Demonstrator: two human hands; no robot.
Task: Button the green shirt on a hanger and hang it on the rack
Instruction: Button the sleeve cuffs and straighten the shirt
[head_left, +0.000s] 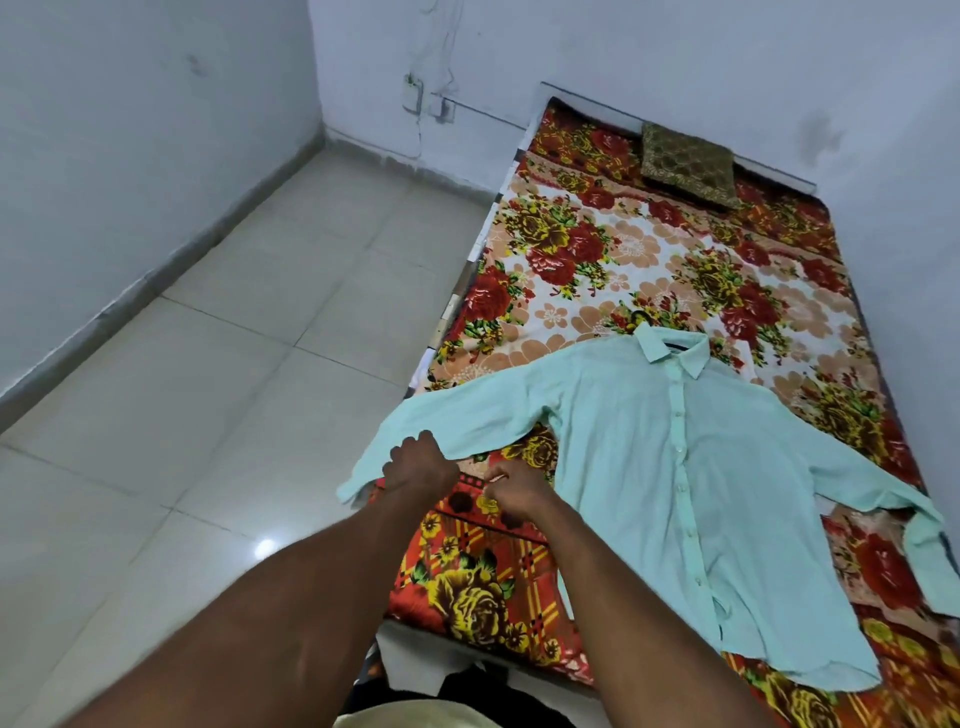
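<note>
The pale green shirt (675, 467) lies flat on the bed with its front up, its button row running down the middle. A dark hanger hook (640, 318) pokes out beside the collar. One sleeve stretches left over the bed's edge. My left hand (418, 464) grips that sleeve near its lower edge, fingers curled into the cloth. My right hand (511, 493) is curled just right of it, over the bedspread below the sleeve; whether it pinches any cloth is hidden. The other sleeve lies folded at the bed's right side. No rack is in view.
The bed carries a red and orange floral bedspread (597, 260) and stands against the right wall. A brown patterned cushion (688, 163) lies at its far end. Pale floor tiles (249, 364) spread to the left, bounded by grey-blue walls.
</note>
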